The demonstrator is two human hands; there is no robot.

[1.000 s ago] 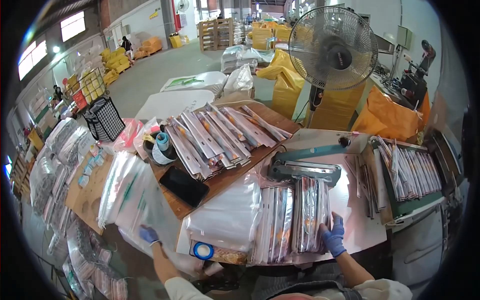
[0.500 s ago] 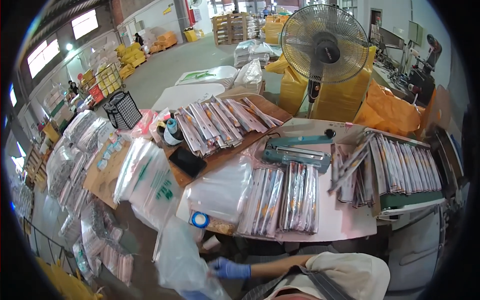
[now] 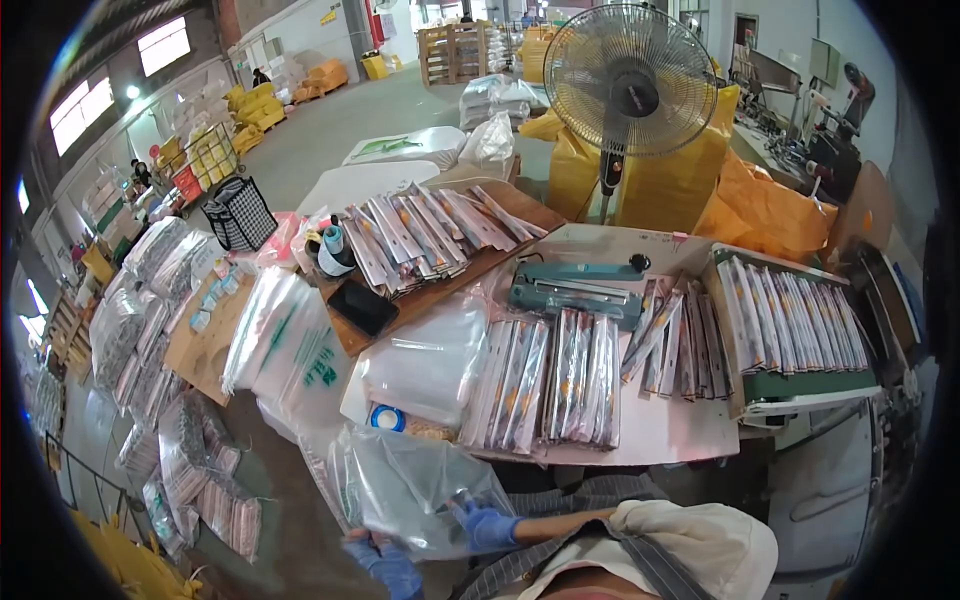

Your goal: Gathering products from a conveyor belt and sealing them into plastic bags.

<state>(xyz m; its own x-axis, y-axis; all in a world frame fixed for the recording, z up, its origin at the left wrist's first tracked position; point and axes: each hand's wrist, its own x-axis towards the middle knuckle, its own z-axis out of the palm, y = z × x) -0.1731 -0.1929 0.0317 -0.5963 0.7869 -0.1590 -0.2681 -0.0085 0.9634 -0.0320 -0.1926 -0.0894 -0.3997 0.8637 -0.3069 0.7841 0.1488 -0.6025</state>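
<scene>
A large clear plastic bag [image 3: 415, 485] hangs in front of me, below the table's near edge. My left hand [image 3: 385, 565], in a blue glove with bare fingertips, is closed on the bag's lower left edge. My right hand [image 3: 487, 525], gloved the same way, grips the bag's right side; its fingertips are partly hidden by the film. Just beyond lie a stack of clear bags [image 3: 425, 370] and a blue tape roll [image 3: 387, 418]. Two rows of thin film-wrapped packs, the left row [image 3: 505, 385] and the right row [image 3: 582, 380], stand to their right.
A teal sealer-like device [image 3: 575, 295] lies behind the rows. Loose packs [image 3: 680, 345] and a tray of packs [image 3: 795, 315] are at the right. More packs [image 3: 435, 235] and a black phone [image 3: 363, 308] rest on a brown board. A fan [image 3: 630, 85] stands behind; printed bags [image 3: 285, 340] hang left.
The bag has swung up and right, spreading wider before me. My left hand has come into clear view on its edge, and my right hand has moved slightly right and up. Some loose packs have been set down.
</scene>
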